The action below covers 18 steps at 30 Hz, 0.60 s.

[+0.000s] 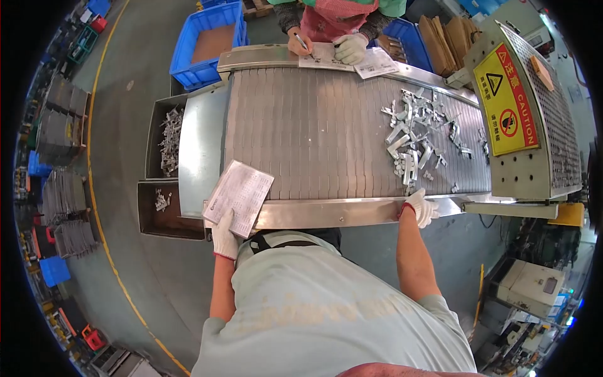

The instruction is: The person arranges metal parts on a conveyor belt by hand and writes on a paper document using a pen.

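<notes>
My left hand (224, 236), in a white glove with a red cuff, grips the lower edge of a printed paper (240, 196) over the near left corner of the conveyor (295, 138). My right hand (422, 208), gloved the same way, rests at the conveyor's near metal rail (339, 215); its fingers point right and partly overlap, and whether they hold anything is unclear. Beyond it, a scattered pile of small metal parts (411, 132) lies on the right part of the belt.
Across the conveyor a person in a red apron (333, 22) writes on papers (326, 55). A machine with a caution sign (507, 103) stands at right. Bins of metal parts (151, 147) sit at the left end, with a blue crate (182, 56) behind.
</notes>
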### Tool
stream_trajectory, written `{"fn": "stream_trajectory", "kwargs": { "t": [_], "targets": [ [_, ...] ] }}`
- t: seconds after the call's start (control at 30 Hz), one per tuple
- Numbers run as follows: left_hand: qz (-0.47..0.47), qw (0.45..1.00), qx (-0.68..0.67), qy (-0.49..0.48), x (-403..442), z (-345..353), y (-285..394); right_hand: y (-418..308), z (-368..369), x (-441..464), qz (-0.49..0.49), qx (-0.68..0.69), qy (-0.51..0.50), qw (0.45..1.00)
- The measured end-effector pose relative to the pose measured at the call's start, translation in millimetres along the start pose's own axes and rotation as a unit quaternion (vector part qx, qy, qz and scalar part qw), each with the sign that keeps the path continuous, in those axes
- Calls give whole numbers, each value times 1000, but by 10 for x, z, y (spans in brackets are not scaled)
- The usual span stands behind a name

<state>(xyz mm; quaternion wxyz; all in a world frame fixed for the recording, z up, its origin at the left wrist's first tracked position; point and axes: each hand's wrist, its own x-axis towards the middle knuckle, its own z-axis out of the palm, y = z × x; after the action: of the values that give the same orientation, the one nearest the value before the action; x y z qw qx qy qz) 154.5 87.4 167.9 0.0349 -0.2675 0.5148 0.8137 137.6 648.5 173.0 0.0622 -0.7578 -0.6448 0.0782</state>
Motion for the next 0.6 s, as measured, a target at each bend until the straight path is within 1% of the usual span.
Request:
{"fn": "stream_trajectory", "kwargs": {
  "t": [0.1,0.2,0.3,0.5,0.6],
  "targets": [
    [-6,1000,-24,-9,14,-33,-41,34,74,24,-12,8,29,999],
    [12,999,33,-2,35,-57,-70,35,92,49,-12,7,33,999],
    [-11,999,33,-1,21,-63,-68,34,83,60,-10,9,30,999],
    [-3,999,45,-5,74,-158,-163,29,76,83,-10,4,20,1000],
    [20,999,44,-1,77,-147,-193,31,77,86,-11,6,28,1000]
  ]
}}
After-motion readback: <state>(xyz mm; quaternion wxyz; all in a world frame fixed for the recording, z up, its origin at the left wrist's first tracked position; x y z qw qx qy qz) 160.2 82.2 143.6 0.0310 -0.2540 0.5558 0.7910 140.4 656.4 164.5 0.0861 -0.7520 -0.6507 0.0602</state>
